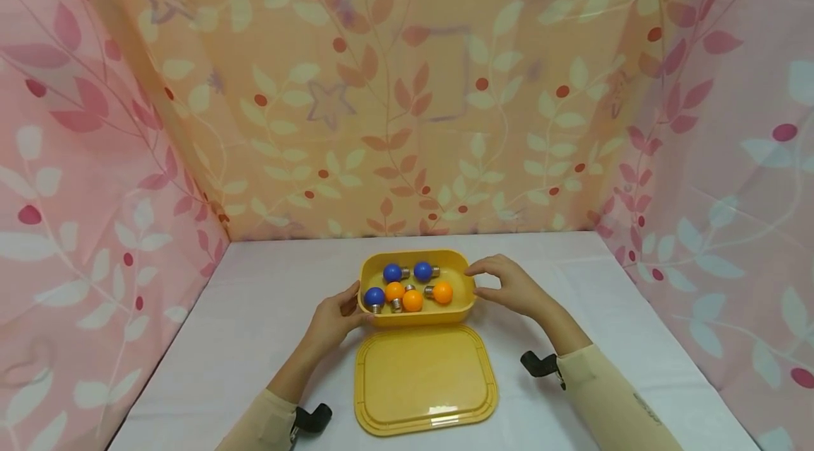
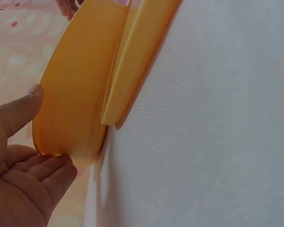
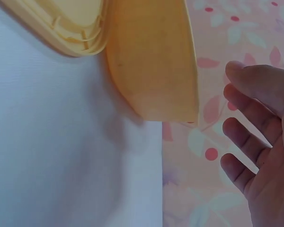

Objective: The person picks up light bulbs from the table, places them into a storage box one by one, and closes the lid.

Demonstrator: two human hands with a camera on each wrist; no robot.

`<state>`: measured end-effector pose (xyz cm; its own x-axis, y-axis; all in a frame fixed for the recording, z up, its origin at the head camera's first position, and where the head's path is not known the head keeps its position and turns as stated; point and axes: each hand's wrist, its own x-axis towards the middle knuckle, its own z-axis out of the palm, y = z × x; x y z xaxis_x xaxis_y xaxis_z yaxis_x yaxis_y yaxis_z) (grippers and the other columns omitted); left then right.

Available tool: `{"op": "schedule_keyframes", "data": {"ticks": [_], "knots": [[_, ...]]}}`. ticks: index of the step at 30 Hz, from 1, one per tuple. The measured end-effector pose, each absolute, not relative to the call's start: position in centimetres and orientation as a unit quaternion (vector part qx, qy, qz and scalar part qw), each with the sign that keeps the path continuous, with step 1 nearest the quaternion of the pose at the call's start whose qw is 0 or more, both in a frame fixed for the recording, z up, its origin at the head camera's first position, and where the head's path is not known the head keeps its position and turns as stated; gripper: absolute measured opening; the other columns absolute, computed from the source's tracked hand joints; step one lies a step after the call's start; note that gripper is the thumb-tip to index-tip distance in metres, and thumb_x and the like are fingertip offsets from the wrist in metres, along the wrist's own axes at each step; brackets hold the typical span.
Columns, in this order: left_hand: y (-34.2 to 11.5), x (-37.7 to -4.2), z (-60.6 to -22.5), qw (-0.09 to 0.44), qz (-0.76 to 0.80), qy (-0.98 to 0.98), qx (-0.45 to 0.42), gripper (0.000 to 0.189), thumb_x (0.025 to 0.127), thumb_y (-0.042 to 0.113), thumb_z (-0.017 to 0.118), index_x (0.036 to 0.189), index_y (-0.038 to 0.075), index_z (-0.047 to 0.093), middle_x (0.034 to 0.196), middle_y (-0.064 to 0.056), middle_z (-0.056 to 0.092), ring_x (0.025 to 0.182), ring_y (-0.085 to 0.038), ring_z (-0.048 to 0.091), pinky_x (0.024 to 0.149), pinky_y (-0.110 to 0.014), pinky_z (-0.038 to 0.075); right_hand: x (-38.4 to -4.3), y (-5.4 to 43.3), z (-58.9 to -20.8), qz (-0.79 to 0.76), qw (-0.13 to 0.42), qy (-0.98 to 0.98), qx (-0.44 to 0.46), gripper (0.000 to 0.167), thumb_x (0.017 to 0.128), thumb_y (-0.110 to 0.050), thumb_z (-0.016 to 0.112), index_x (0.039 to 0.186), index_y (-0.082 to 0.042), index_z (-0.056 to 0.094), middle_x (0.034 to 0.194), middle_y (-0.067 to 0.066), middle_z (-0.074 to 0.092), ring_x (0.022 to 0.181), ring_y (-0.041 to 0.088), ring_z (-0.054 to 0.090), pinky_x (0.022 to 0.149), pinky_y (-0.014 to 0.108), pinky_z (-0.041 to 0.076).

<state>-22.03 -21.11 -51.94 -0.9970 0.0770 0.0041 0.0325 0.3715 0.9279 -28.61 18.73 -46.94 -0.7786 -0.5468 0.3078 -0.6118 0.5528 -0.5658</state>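
Observation:
A yellow plastic box (image 1: 416, 320) sits uncovered on the white table, holding three blue light bulbs (image 1: 422, 271) and three orange light bulbs (image 1: 442, 292) with metal screw bases. At its left end my left hand (image 1: 331, 320) grips the box, thumb toward the front wall and fingers against the end wall (image 2: 71, 94). My right hand (image 1: 511, 286) is by the right end, thumb and fingers spread apart. In the right wrist view, a gap separates the right fingertips (image 3: 234, 126) from the box wall (image 3: 154, 61). The bulbs are hidden from both wrist views.
A yellow lid (image 1: 425, 380) lies flat directly in front of the box, its ridged rim showing in the right wrist view. White cloth (image 1: 254, 295) covers the table. Patterned curtains (image 1: 407, 119) enclose the back and both sides.

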Motion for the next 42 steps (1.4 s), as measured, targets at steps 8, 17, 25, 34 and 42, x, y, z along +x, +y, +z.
{"op": "schedule_keyframes", "data": {"ticks": [8,17,25,34,42], "knots": [[-21.7,-21.4,-52.1,0.017,0.548,0.836,0.029,0.087,0.083,0.036,0.087,0.154,0.008,0.045,0.152,-0.01,0.053,0.135,-0.029,0.057,0.098,-0.032,0.056,-27.0,20.1,-48.1,0.339,0.062,-0.885,0.315,0.04,0.087,-0.016,0.084,0.125,-0.015,0.072,0.127,-0.009,0.069,0.123,0.021,0.058,0.109,0.054,0.048],[-22.7,-19.9,-51.7,0.025,0.534,0.845,0.027,0.077,0.087,0.025,0.084,0.153,0.008,0.049,0.153,-0.007,0.053,0.137,-0.028,0.056,0.106,-0.037,0.052,-25.1,21.0,-49.5,0.353,0.074,-0.881,0.307,0.044,0.085,-0.013,0.084,0.127,-0.021,0.071,0.128,-0.011,0.068,0.122,0.018,0.059,0.106,0.053,0.05],[-23.9,-17.3,-51.4,0.048,0.521,0.852,0.025,0.077,0.086,0.027,0.085,0.152,0.01,0.05,0.152,-0.004,0.054,0.138,-0.026,0.054,0.109,-0.038,0.049,-23.1,21.9,-50.2,0.375,0.052,-0.874,0.303,0.047,0.086,-0.015,0.085,0.129,-0.025,0.07,0.131,-0.015,0.065,0.123,0.012,0.057,0.105,0.043,0.052],[-24.5,-16.1,-51.5,0.091,0.526,0.843,0.063,0.075,0.085,0.033,0.084,0.151,0.014,0.053,0.154,-0.001,0.052,0.142,-0.029,0.049,0.114,-0.042,0.044,-22.2,22.3,-51.0,0.381,0.03,-0.869,0.314,0.049,0.086,-0.016,0.085,0.131,-0.027,0.069,0.134,-0.016,0.064,0.128,0.012,0.055,0.11,0.037,0.048],[-25.2,-15.3,-52.1,0.077,0.449,0.881,0.125,0.083,0.079,0.042,0.087,0.151,0.02,0.053,0.156,-0.004,0.05,0.146,-0.033,0.044,0.118,-0.058,0.035,-22.2,22.5,-52.7,0.396,0.002,-0.846,0.358,0.053,0.085,-0.021,0.085,0.134,-0.013,0.067,0.138,-0.009,0.063,0.13,0.016,0.054,0.112,0.017,0.04]]}}
